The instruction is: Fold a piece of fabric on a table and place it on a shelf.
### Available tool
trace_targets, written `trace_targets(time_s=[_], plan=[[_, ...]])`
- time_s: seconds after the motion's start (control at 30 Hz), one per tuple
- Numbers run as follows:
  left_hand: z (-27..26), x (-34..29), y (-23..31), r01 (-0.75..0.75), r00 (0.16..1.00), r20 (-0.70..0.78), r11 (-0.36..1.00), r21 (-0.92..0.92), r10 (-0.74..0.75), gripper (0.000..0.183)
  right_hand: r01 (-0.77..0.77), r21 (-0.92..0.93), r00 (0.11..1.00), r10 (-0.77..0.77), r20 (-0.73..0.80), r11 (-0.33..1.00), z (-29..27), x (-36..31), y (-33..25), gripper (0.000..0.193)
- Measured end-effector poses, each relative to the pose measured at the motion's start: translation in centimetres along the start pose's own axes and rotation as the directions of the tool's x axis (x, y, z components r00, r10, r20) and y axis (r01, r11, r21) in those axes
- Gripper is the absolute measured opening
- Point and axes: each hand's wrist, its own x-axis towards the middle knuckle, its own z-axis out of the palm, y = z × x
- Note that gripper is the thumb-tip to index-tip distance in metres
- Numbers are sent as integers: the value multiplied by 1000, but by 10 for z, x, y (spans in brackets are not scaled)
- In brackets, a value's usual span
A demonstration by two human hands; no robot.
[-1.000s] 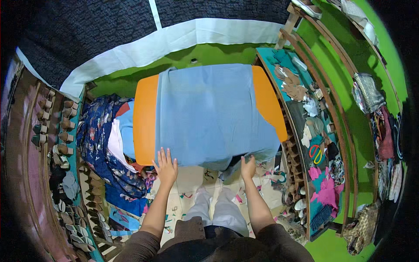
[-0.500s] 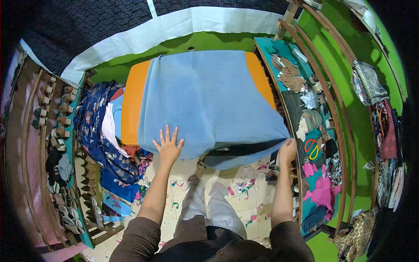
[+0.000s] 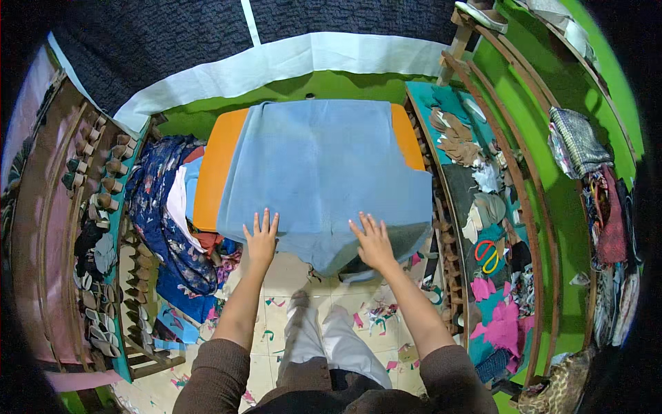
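A large blue-grey piece of fabric [image 3: 317,165] lies spread over an orange tabletop [image 3: 217,165], its near edge hanging down toward me. My left hand [image 3: 261,240] rests flat on the fabric near its front left part, fingers spread. To the right, my right hand [image 3: 374,245] also lies on the cloth close to the front edge, with its fingers stretched out and nothing gripped. Between and just below the hands, the hanging edge folds and shows a darker patch. Orange table surface shows along the left side and at the far right corner.
Dark blue patterned cloth [image 3: 162,200] is heaped left of the table. Shoe racks [image 3: 121,228] stand further left. On the right bench lie red-and-yellow-handled scissors [image 3: 487,257], pink scraps [image 3: 502,324] and brown pieces [image 3: 452,138]. Scraps litter the tiled floor [image 3: 276,303].
My right hand has let go of the fabric's right corner and moved left onto the cloth. That corner has dropped and hangs down. My left hand stays flat at the front left.
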Motion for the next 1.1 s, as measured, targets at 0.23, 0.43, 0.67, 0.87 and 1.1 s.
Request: trace_targets(time_s=[0.23,0.43,0.67,0.87,1.1], plan=[[-24,-5,-4,16,992,129,984,-177,8,82,-52,-64,998,50,-34,997,23,-20,24,72],[-22,-15,-42,79,989,-89,940,-332,-115,51,-243,89,944,256,-206,966,8,-29,72,37],[-6,11,-77,628,747,22,696,-347,-664,44,-371,154,902,395,-176,916,-6,7,83,32],[16,18,-106,625,763,66,707,-331,-643,28,-557,64,808,558,-186,828,31,33,56,41],[-12,30,-156,644,672,22,570,-510,-740,28,-550,98,820,559,-124,829,6,60,78,44]])
